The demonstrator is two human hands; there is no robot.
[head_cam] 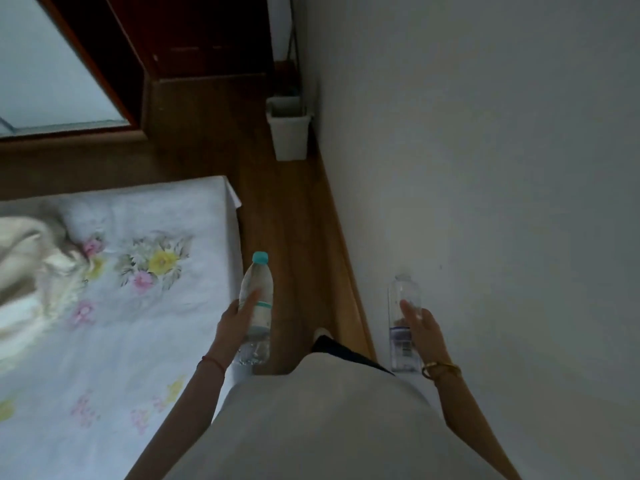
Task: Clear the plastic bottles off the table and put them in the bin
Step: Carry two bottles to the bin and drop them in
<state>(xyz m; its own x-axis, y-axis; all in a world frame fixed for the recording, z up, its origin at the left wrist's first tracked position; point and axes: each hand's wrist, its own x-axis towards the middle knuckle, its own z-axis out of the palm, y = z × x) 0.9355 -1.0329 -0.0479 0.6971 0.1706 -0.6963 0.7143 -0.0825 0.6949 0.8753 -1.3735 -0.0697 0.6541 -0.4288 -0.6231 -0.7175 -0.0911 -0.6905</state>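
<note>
Wooden floor (277, 209); clear ribbed bottles (257, 306) in hands (232, 323).

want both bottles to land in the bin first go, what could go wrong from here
1. The bin is small and narrow-mouthed, wedged against the wall; dropping both bottles together could bounce one out.
2. The passage between the bed and the wall looks tight, so a bottle might clip either.
3. The left hand holds the teal-capped bottle and the right hand the clear bottle with partly extended fingers; either could slip.
</note>
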